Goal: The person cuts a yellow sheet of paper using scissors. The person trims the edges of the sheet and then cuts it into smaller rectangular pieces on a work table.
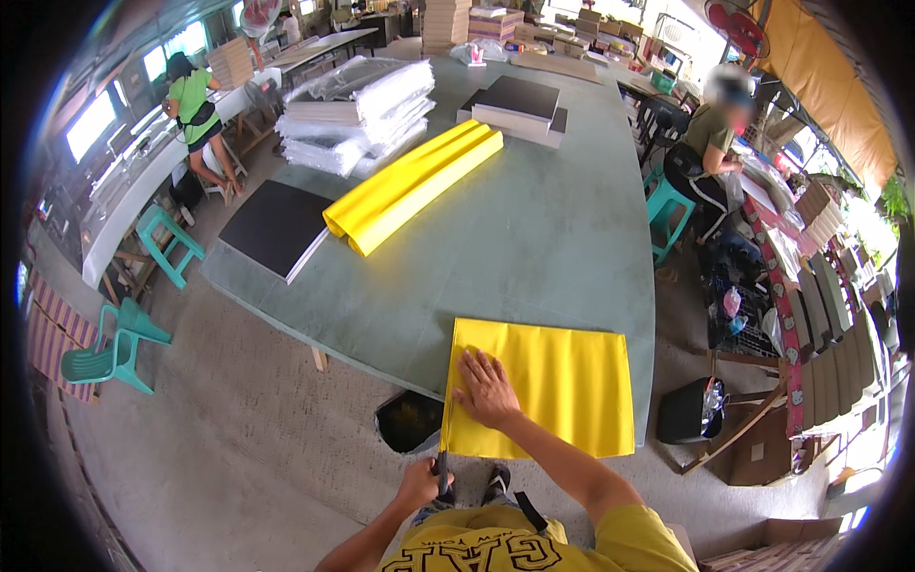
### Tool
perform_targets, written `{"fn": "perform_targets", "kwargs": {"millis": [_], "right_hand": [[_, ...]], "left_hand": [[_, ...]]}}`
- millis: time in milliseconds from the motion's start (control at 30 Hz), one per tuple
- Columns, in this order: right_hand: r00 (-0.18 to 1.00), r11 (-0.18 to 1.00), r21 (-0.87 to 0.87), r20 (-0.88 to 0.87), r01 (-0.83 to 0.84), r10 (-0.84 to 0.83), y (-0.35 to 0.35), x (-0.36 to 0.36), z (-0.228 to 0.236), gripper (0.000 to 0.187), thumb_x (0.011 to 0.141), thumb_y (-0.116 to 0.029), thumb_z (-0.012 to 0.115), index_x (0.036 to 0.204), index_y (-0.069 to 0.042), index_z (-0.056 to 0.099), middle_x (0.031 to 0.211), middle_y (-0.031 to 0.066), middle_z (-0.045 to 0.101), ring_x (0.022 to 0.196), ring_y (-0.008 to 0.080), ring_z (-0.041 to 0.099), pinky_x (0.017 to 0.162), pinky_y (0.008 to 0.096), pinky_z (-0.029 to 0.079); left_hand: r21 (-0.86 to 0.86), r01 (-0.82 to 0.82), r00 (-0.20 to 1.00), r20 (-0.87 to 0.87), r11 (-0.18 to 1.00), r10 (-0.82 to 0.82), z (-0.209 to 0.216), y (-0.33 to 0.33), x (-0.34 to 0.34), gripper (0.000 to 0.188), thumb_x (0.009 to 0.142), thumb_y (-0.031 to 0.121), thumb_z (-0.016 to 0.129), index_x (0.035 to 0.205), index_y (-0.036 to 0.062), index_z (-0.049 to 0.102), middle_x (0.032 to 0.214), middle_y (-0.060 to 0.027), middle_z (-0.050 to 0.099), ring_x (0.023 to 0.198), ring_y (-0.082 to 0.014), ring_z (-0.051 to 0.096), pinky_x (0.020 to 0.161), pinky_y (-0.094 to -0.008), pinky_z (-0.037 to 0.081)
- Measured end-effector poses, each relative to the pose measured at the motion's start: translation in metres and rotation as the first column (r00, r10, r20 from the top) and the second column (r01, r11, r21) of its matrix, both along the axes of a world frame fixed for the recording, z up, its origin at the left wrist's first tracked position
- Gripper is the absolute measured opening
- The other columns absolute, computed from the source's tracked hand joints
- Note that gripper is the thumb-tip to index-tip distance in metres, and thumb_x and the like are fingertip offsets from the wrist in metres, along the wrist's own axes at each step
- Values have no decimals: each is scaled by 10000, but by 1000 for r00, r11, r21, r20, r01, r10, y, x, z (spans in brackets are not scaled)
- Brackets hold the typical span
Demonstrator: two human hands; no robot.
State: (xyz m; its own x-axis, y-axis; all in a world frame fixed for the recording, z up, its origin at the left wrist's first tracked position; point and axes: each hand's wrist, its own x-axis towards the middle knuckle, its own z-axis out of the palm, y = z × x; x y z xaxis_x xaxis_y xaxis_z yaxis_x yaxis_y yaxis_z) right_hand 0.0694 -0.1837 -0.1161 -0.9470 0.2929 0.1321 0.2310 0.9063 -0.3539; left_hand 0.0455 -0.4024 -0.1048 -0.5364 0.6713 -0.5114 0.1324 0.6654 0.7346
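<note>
A yellow sheet [562, 391] with soft ripples lies at the table's near right corner, its front edge by my body. My right hand [488, 389] rests flat on its left part, fingers spread. At the sheet's lower left corner my left hand [417, 484] is closed around the dark handles of what look like scissors [441, 465]. Their blade points away from me along the sheet's left edge. How far the blades are apart cannot be made out. Farther off, a yellow roll [415, 186] of similar material lies diagonally on the table.
The large grey-green table [562, 257] carries a black-topped board stack [274, 229], plastic-wrapped bundles [357, 114] and more dark boards [518, 100]. A black bin [691, 410] stands right. Green stools [167, 243] and two people [195, 105] are at the sides.
</note>
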Motion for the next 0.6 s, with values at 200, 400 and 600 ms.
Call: {"fn": "perform_targets", "kwargs": {"millis": [200,400,600], "right_hand": [[1000,1000,24,21,-16,16,-1,-1,1,533,905,-384,343,1345,-84,318,1426,108,255,1325,300,208,1070,462,157],[1000,997,71,5,-9,8,1,1,1,517,894,-351,376,1344,-100,324,1420,109,266,1318,302,224,1066,466,153],[1000,999,49,1,-8,8,-1,1,5,520,888,-350,390,1340,-99,330,1410,110,284,1312,307,233,1062,470,163]], "left_hand": [[44,22,1000,4,999,-22,-20,-8,-5,352,664,318,672,697,-26,606,644,-195,604,635,-319,617,587,-388,457],[41,6,991,130,999,-11,-4,-4,-8,307,681,292,659,698,-13,619,624,-126,612,600,-227,608,572,-331,448],[30,-27,980,200,999,20,-5,-5,-8,270,696,266,646,692,-3,615,612,-85,601,589,-169,581,566,-302,430]]}}
